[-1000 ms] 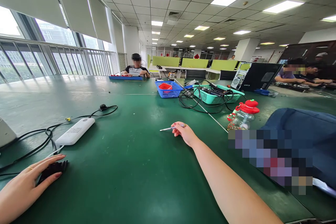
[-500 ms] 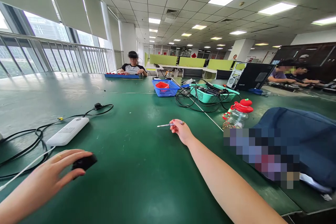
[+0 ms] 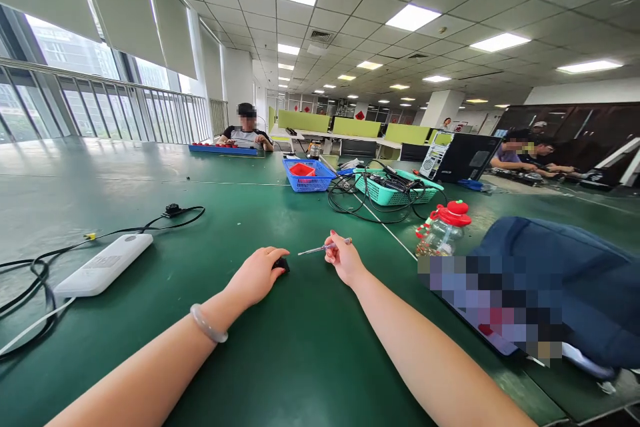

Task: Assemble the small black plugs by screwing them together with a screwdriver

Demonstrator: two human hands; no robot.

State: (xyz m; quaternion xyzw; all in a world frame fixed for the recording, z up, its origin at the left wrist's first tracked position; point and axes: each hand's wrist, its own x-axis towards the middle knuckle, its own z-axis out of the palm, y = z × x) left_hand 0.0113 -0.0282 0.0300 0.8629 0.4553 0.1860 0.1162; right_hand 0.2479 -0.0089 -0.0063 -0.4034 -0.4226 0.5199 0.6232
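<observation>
My left hand (image 3: 257,273), with a pale bangle on its wrist, is closed around a small black object (image 3: 282,265) low over the green table (image 3: 280,360). Just to the right, my right hand (image 3: 343,258) pinches a thin screwdriver (image 3: 315,250). Its tip points left, toward the black object, with a small gap between them. Most of the black object is hidden by my left fingers.
A white power bank (image 3: 107,265) and black cables lie left. Beyond my hands are a blue basket (image 3: 309,180) and a green basket (image 3: 390,195) with cables. A red-lidded bottle (image 3: 447,230) and dark blue bag (image 3: 560,273) are right. A person (image 3: 247,130) sits across the table.
My left hand has moved right and away from me with the black object, from near the power bank to beside the screwdriver. My right hand stays nearly in place; the view has shifted slightly.
</observation>
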